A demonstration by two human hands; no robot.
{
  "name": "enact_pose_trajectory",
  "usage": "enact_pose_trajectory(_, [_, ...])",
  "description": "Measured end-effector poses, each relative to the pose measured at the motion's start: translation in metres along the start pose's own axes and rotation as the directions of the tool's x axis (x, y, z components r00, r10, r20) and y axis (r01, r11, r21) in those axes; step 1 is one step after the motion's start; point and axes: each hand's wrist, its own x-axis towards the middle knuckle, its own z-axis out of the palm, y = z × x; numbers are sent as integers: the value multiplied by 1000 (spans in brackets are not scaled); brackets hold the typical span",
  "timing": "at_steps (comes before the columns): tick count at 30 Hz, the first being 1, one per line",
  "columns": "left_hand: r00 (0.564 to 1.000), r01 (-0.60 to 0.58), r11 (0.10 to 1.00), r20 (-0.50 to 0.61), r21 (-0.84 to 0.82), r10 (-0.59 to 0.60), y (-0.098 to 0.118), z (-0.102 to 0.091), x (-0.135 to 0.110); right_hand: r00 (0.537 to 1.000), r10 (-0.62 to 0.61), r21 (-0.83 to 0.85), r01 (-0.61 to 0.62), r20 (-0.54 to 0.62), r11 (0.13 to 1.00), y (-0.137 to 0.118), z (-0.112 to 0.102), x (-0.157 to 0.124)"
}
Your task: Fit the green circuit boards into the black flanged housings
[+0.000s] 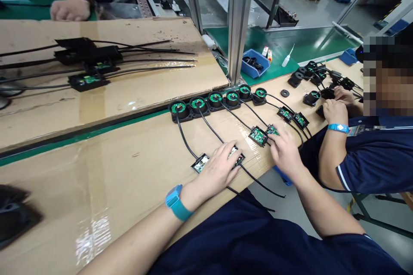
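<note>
My left hand [221, 165] is closed over a small black open case with a circuit board [238, 155], its fingers covering much of it. Another open case [200, 163] with a pale board lies just left of that hand. My right hand [285, 148] has curled fingers on the edge of an open case with a green board [272, 130]. Beside it lies a similar case [258, 135]. Black cables run from the cases to a row of round black housings [216, 99] with green ring boards inside. Loose cable ends [264, 184] hang past the table's front edge.
A co-worker's hands [337, 105] handle black parts at the right. More cabled cases [88, 79] lie on the raised cardboard at the left, near another person's fist [71, 8]. A metal post [237, 30] stands behind the housings, by a blue bin [254, 63].
</note>
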Motion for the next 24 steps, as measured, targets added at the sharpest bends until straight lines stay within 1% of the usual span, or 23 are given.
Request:
enact_pose_trajectory(1, [1000, -3, 1000, -19, -5, 3, -1, 0, -1, 1000, -22, 64, 22, -9, 998, -11, 1, -10])
enact_pose_trajectory(2, [999, -8, 1000, -37, -9, 8, -1, 0, -2, 999, -40, 121, 39, 11, 992, -21, 2, -20])
enact_pose_trajectory(4, [998, -28, 1000, -56, -12, 27, 0, 0, 0, 994, -61, 191, 41, 96, 981, -38, 7, -38])
enact_pose_trajectory(6, [998, -48, 999, -43, -3, 48, 1, -2, 5, 986, -56, 233, 19, 155, 972, -49, 13, -53])
enact_pose_trajectory(7, [998, -54, 999, -30, 3, 54, 1, -4, 8, 986, -51, 261, 8, 159, 965, -52, 16, -59])
enact_pose_trajectory(9, [999, -50, 999, -12, 8, 50, 2, -6, 14, 990, -43, 320, -2, 132, 947, -53, 20, -66])
enact_pose_trajectory(12, [999, -49, 998, 2, -24, 49, 3, -7, 21, 992, -59, 370, 14, 110, 929, -48, 22, -66])
enact_pose_trajectory(16, [995, -100, 993, 20, -71, 101, 1, -7, 29, 983, -164, 396, 117, 85, 911, -36, 20, -56])
enact_pose_trajectory(18, [995, -97, 993, 12, -71, 98, -1, -7, 33, 976, -198, 444, 136, 95, 886, -30, 22, -52])
enact_pose_trajectory(20, [997, -82, 993, 4, -79, 83, -3, -8, 39, 980, -162, 525, 76, 119, 847, -24, 26, -49])
enact_pose_trajectory(22, [997, -80, 992, 1, -99, 81, -5, -8, 44, 989, -59, 595, -32, 132, 803, -20, 32, -47])
enact_pose_trajectory(24, [996, -88, 989, 8, -115, 90, -5, -8, 48, 992, 43, 648, -111, 120, 754, -17, 38, -43])
